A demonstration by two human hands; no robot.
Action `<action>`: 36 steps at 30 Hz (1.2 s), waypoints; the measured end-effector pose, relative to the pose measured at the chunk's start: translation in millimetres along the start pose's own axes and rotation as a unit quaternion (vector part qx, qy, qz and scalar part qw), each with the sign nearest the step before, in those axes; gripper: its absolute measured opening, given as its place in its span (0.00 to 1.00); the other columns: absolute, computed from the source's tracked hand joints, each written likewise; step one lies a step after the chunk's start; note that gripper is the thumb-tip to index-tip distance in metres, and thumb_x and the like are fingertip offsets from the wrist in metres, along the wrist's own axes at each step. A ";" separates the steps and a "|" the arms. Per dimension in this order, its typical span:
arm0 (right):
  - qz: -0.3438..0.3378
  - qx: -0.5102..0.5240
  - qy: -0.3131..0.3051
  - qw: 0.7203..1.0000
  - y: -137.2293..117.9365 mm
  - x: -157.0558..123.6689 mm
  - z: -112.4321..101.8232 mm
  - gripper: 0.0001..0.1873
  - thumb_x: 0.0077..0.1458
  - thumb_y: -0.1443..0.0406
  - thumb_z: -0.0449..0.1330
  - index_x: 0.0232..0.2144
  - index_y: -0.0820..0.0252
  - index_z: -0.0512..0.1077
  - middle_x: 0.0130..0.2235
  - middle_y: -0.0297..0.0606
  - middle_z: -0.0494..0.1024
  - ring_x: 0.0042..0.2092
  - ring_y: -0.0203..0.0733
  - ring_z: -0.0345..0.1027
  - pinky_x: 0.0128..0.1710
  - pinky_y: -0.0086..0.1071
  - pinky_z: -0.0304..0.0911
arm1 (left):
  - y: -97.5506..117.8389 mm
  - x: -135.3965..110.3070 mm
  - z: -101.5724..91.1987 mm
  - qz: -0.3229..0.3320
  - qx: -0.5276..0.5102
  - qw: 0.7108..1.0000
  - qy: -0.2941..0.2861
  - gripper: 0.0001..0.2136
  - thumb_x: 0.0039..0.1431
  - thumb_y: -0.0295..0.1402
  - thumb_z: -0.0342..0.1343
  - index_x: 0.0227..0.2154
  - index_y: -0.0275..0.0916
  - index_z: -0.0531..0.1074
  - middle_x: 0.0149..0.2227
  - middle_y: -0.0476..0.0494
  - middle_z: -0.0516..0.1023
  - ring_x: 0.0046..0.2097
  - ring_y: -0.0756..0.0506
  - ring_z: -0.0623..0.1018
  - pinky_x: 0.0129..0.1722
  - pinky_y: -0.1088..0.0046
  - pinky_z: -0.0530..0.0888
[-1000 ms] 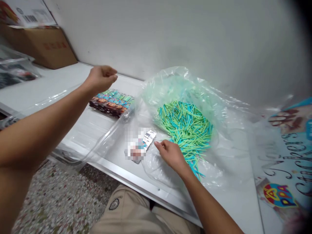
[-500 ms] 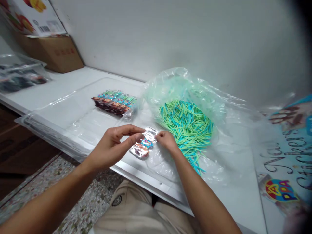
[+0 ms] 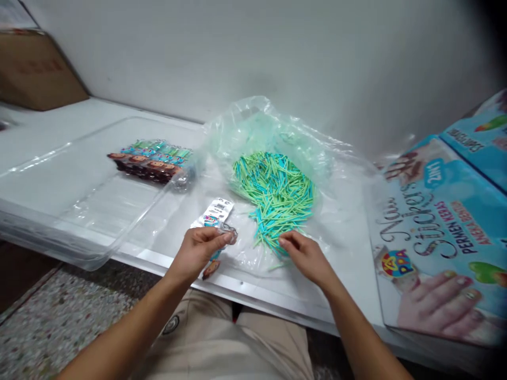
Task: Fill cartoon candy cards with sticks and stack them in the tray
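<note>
My left hand (image 3: 200,250) pinches a small clear sticker packet (image 3: 216,215) with a printed card, held just above the white table's (image 3: 356,248) front edge. My right hand (image 3: 304,256) reaches into the near end of a heap of green and blue sticks (image 3: 277,192), fingers curled together at the sticks; I cannot make out whether it holds one. The sticks lie on an opened clear plastic bag (image 3: 257,126).
A stack of filled packets (image 3: 152,161) lies in a clear plastic tray (image 3: 59,211) at the left. A blue nail-sticker box (image 3: 435,232) sits at the right, another box behind it. A cardboard box (image 3: 35,74) stands far left against the wall.
My left hand came down from above the tray and took hold of the packet. My right hand let go of the packet and moved right to the sticks.
</note>
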State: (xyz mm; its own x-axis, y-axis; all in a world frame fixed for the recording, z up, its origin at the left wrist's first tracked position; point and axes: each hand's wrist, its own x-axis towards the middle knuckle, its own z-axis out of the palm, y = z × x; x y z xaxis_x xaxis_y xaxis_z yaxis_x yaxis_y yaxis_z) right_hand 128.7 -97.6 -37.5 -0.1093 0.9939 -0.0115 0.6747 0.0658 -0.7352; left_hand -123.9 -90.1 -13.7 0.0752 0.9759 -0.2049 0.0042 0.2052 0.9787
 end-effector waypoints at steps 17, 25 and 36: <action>-0.131 -0.422 -0.195 0.876 2.2 -26.5 -7.1 0.10 0.61 0.69 0.50 0.34 0.60 0.72 0.36 0.42 0.74 0.36 0.43 0.68 0.28 0.32 0.49 | -19.7 -10.3 11.8 -0.086 -0.151 0.984 -0.029 0.13 0.46 0.41 0.66 0.28 0.35 0.78 0.33 0.41 0.82 0.32 0.49 0.79 0.36 0.75 0.73; -0.017 -0.288 -0.058 0.956 26.0 -8.9 -13.4 0.10 0.62 0.63 0.50 0.42 0.61 0.68 0.36 0.40 0.75 0.38 0.41 0.68 0.35 0.30 0.55 | -20.5 -12.9 19.3 -0.083 -0.145 0.985 -0.043 0.13 0.47 0.42 0.66 0.28 0.35 0.78 0.33 0.43 0.82 0.31 0.50 0.78 0.35 0.77 0.72; -0.004 -0.461 -0.114 0.880 13.0 8.7 -0.5 0.13 0.60 0.66 0.48 0.40 0.67 0.69 0.39 0.51 0.75 0.41 0.50 0.70 0.34 0.35 0.55 | -23.0 -14.1 24.1 -0.064 -0.138 0.988 -0.042 0.15 0.49 0.42 0.64 0.31 0.33 0.75 0.36 0.39 0.82 0.36 0.46 0.80 0.41 0.70 0.72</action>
State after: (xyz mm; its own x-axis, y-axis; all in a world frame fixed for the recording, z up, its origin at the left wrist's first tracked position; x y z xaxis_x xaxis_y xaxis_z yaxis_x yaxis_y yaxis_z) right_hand 136.9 -88.0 -46.8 -0.1892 0.9568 -0.2210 0.9674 0.2202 0.1250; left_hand -101.0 -110.3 -33.0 0.1747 0.9334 -0.3134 -0.2511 0.3501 0.9024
